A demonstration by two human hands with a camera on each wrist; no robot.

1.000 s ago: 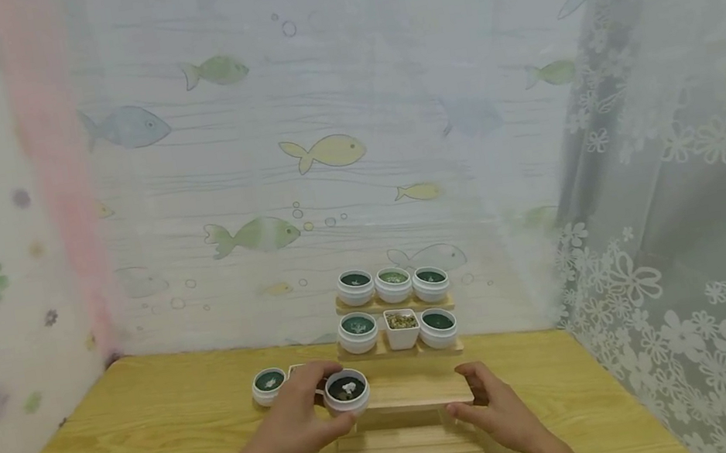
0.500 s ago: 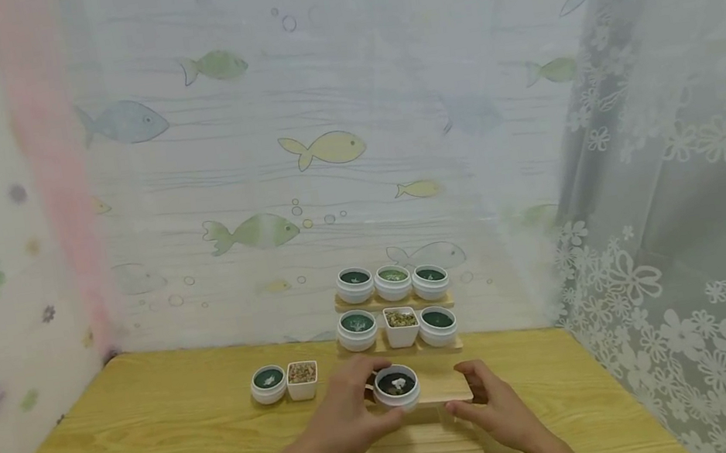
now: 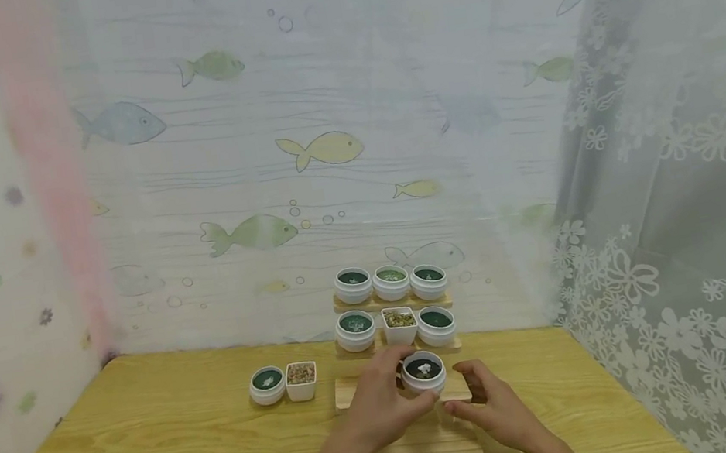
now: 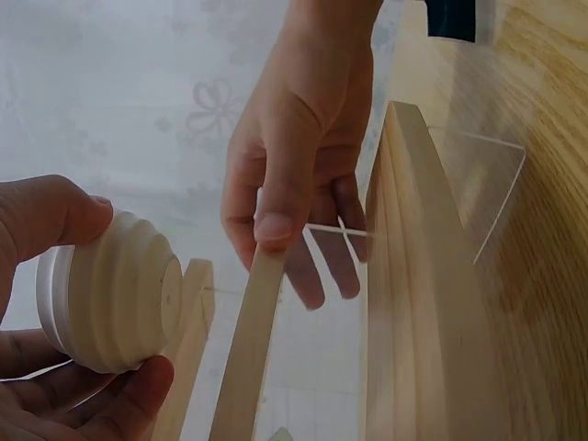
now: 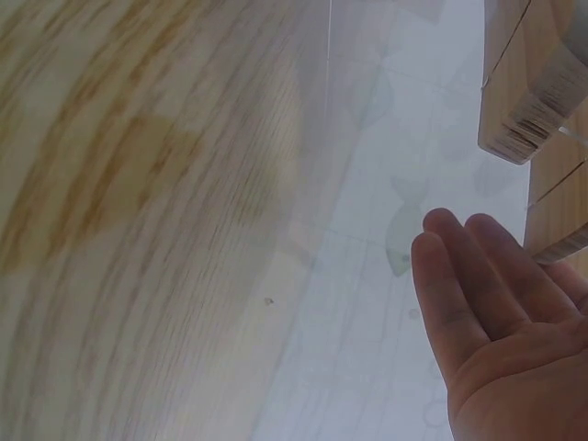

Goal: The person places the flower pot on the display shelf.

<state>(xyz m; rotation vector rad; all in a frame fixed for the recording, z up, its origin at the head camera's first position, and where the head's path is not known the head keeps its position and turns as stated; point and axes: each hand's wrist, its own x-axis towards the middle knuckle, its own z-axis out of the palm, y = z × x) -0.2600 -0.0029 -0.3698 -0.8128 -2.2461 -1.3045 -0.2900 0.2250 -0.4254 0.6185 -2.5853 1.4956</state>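
In the head view my left hand grips a small white ribbed bowl with dark contents and a white bit on top. The left wrist view shows this bowl between thumb and fingers, tilted, with its underside toward the planks. It overlaps the third step of a wooden stepped display stand in the head view. At that step's right end, my right hand holds the plank between thumb and index finger. Its thumb rests on the plank end, while the other fingers extend fairly straight.
White round bowls and a square bowl of dried bits fill the two upper steps. On the table, left of the stand, are another round bowl and square bowl. The lowest step has clear legs.
My left hand has carried the white bowl rightward from the stand's left side to above the third step's right half, uncovering the square bowl on the table. My right hand stays at the step's end.
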